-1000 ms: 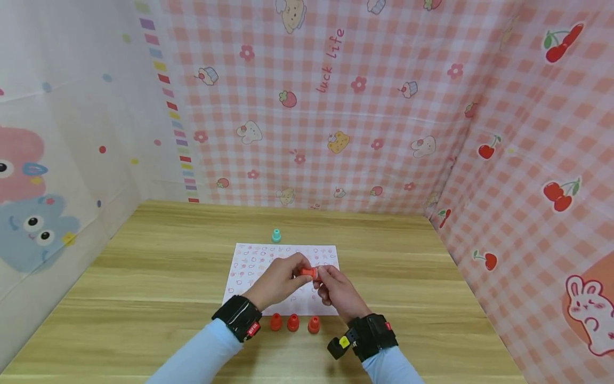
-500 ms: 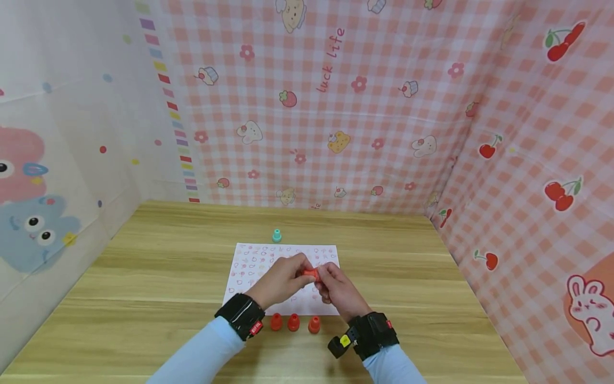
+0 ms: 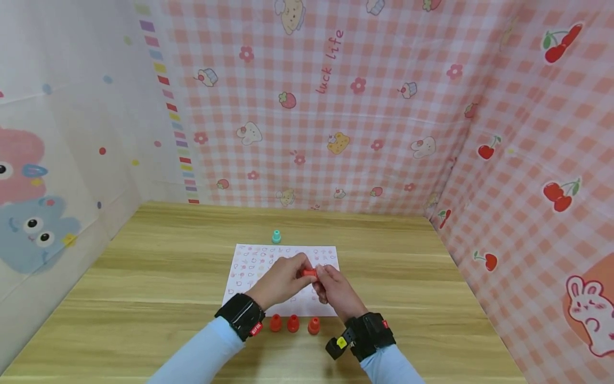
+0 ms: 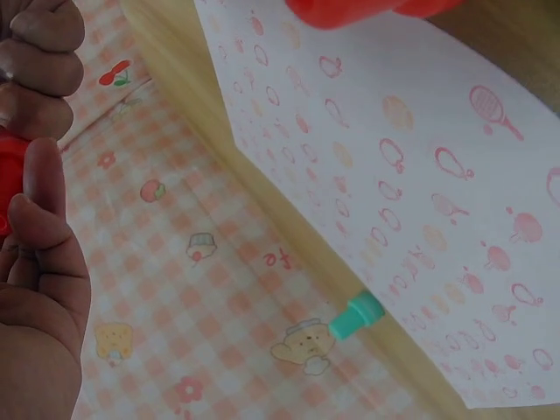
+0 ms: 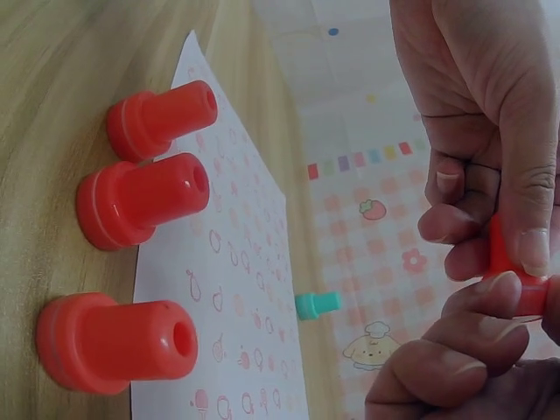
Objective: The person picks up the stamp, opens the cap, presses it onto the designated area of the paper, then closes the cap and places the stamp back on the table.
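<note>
Both hands meet over a white printed sheet (image 3: 304, 306) in the head view. My left hand (image 3: 283, 280) pinches a small red stamp (image 3: 309, 272) by its narrower body, thumb along it. At the stamp's other end, the fingertips of my right hand (image 3: 338, 292) grip the wider base. In the right wrist view, a thin seam crosses the red stamp (image 5: 529, 282) near that base, and fingers cover much of it. The left wrist view shows only a slice of the red stamp (image 4: 10, 179), between the right hand (image 4: 39, 66) and the left hand (image 4: 44, 289).
Three more red stamps, the left one (image 3: 275, 323), middle one (image 3: 293, 323) and right one (image 3: 314, 326), stand upright along the sheet's near edge. A teal stamp (image 3: 276, 237) stands beyond its far edge. Printed cloth walls (image 3: 312, 117) enclose the wooden table (image 3: 144, 298).
A second ago a pale band showed at the red stamp's right end; the right fingertips have since closed in over it. Otherwise the hands stay nearly in place.
</note>
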